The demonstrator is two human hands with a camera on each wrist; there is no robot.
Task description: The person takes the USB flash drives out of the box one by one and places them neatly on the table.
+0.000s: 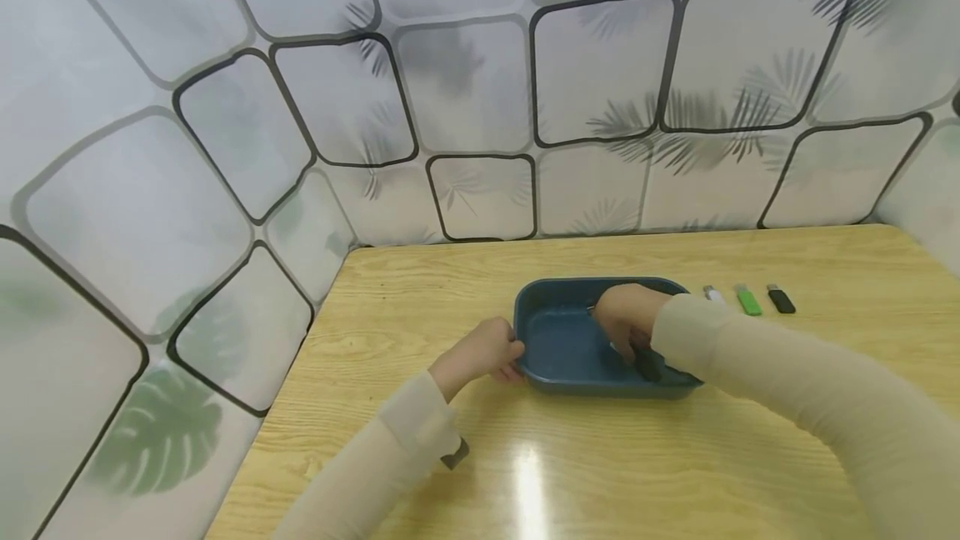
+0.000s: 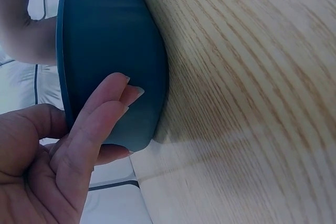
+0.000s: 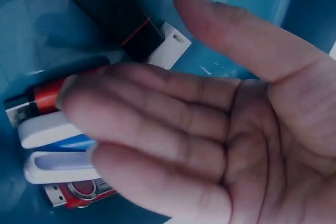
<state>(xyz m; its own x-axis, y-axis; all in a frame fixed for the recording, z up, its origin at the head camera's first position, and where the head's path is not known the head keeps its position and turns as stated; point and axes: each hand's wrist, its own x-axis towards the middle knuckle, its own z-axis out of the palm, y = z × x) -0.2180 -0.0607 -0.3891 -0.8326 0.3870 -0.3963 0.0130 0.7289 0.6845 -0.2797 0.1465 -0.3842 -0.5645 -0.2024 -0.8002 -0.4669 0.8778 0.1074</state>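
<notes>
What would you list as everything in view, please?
table: one, yellowish, foreground
backdrop: one, pale patterned, behind table
bin: one, blue, on table
table sticks: three, white, green and black, right of bin
large black stick: one, black, in bin
white piece: one, white, in bin
pale pieces: count unclear, white and blue, in bin
red sticks: two, partly red, in bin
dark block: one, dark, by left sleeve
sleeves: two, cream, on arms
left grip: one, bare, holding bin
right grip: one, bare, inside bin
</notes>
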